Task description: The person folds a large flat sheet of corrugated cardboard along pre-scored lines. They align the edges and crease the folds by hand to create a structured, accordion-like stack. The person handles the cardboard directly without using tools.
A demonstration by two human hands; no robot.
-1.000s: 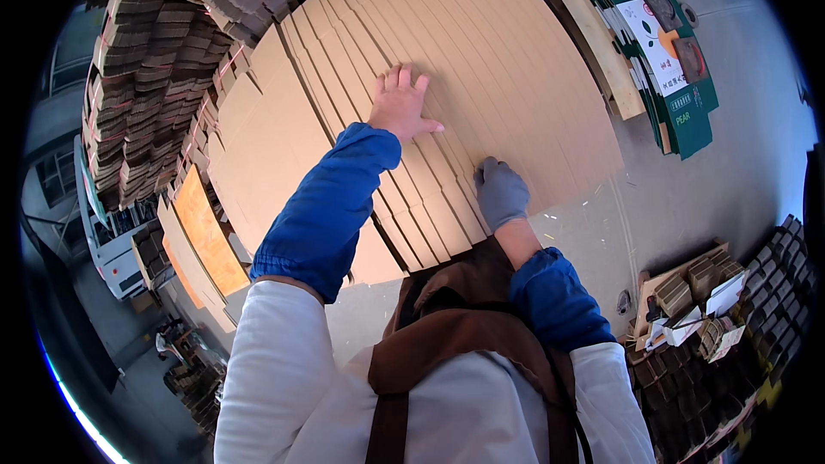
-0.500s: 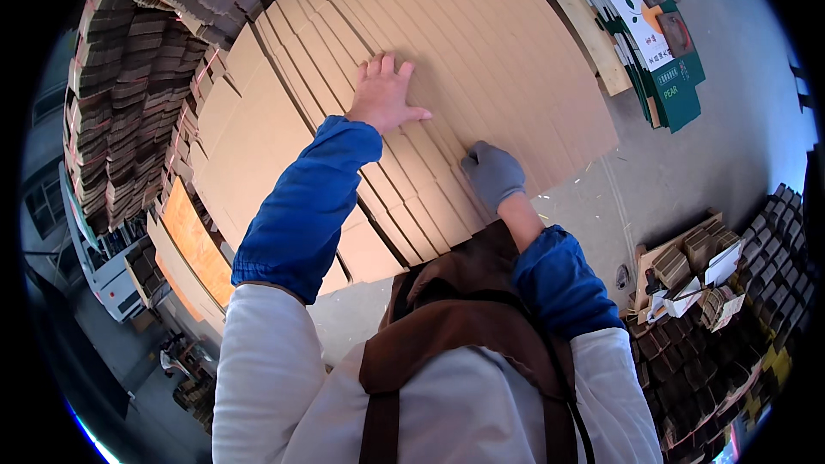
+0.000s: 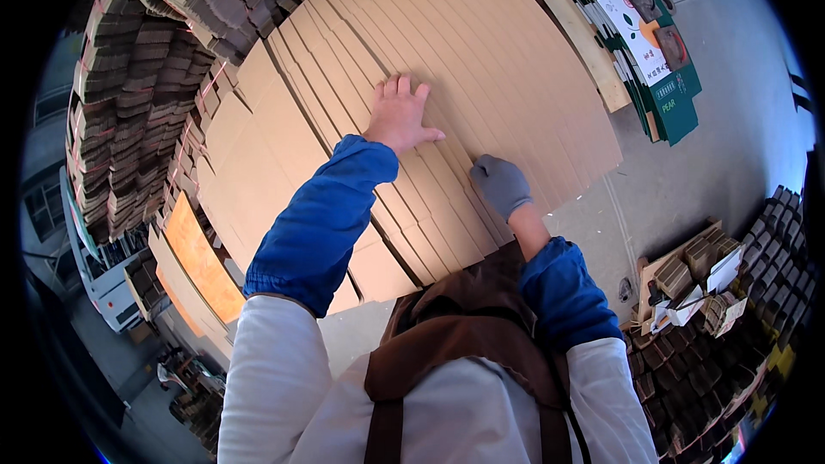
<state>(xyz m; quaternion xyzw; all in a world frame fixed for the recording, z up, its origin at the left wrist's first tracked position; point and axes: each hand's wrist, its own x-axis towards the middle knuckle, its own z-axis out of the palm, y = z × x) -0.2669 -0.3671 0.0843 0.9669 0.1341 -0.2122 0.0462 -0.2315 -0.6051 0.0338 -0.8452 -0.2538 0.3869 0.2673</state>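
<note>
Fanned, overlapping brown cardboard sheets (image 3: 533, 86) spread out before me, their long edges lying in close parallel steps. My left hand (image 3: 400, 114) is bare and rests palm down on the sheets near the middle, fingers and thumb spread, gripping nothing. To its right and a little nearer to me, my right hand (image 3: 501, 184), in a grey glove, is curled closed against the cardboard surface. Whatever its fingers may pinch is hidden by the glove. Both forearms wear blue sleeve covers, and a brown apron meets the near edge of the sheets.
Tall tied stacks of cardboard (image 3: 142, 94) stand at the left and far left. Green printed cartons (image 3: 679, 116) lie beside a wooden board (image 3: 584, 47) at the far right. A wooden crate (image 3: 644, 292) of small cardboard pieces sits right, near dark stacks (image 3: 773, 249).
The whole scene has shifted slightly down in the picture. Both hands keep nearly the same places on the cardboard, the left still spread and the right still closed.
</note>
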